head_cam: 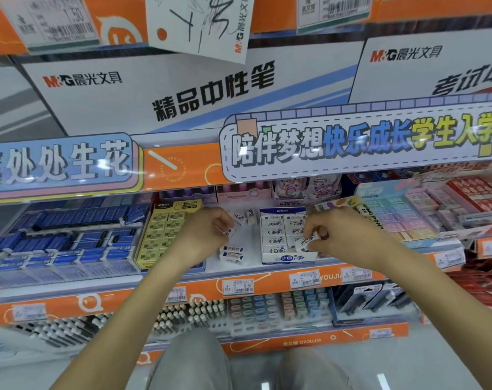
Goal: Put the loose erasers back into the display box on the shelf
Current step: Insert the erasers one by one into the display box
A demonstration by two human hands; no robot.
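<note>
A white and blue display box (286, 258) stands on the middle shelf, partly filled with rows of white erasers (273, 231). My right hand (343, 232) holds one white eraser (306, 243) over the box's front right corner. My left hand (208, 232) is closed on another white eraser (230, 231) just left of the box. Two loose erasers (232, 254) lie on the bare white shelf in front of my left hand, and two more loose erasers (243, 215) lie behind it.
A yellow box of 2B erasers (161, 235) stands left of the gap, with blue boxed stock (70, 240) beyond it. Pastel eraser boxes (408, 215) fill the shelf to the right. An orange shelf edge with price tags (239, 287) runs below; pens stand on the lower shelf.
</note>
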